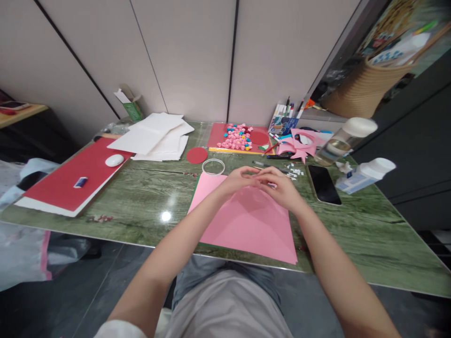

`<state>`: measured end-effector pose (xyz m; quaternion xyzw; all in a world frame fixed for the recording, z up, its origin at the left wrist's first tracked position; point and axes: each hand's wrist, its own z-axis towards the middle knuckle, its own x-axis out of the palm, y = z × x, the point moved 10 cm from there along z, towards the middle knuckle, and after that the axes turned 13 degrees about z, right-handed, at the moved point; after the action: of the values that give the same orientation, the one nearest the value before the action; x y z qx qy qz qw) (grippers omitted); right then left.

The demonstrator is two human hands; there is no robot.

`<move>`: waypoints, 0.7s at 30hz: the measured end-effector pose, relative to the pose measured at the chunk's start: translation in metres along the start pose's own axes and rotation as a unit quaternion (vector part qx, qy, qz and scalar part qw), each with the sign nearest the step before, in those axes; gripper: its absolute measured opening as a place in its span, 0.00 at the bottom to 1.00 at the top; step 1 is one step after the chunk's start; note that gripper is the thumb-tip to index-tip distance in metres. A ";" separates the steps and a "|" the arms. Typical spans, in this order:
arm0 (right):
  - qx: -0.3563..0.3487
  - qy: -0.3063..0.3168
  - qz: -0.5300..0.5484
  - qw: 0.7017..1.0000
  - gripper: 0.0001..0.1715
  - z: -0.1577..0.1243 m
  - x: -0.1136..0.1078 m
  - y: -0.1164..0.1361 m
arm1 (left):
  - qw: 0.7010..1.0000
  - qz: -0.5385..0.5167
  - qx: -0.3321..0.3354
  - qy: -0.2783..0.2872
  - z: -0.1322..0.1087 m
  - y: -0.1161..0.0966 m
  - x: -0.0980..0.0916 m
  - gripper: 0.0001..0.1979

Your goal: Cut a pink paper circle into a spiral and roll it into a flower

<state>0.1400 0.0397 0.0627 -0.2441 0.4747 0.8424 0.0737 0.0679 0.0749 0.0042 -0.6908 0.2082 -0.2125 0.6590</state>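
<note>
Both hands meet above the far edge of a stack of pink paper (243,225) lying at the table's front. My left hand (237,180) has its fingers bent and pressed together at the tips. Against them rest the curled fingers of my right hand (280,188). Anything pinched between the fingertips is too small or hidden to make out. Just beyond my left hand are a clear ring (213,160), like a tape roll, and a red paper disc (197,155). Past my right hand lie small white paper scraps (295,172) and a pen (262,165).
Pink and blue folded pieces (237,137) sit on a red sheet at the back. To the right are a phone (323,184), a white bottle (366,175) and a clear bottle (343,141). White sheets (151,134) and a red board (66,180) with a mouse (114,160) occupy the left.
</note>
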 end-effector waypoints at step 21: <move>0.009 -0.123 0.006 0.992 0.06 -0.004 -0.013 -0.006 | 0.988 -0.133 -0.027 -0.071 0.003 0.013 0.002 0.22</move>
<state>0.1545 0.0410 0.0631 -0.1350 0.4708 0.8623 0.1290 0.0712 0.0756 -0.0092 -0.7433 0.0732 -0.2430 0.6190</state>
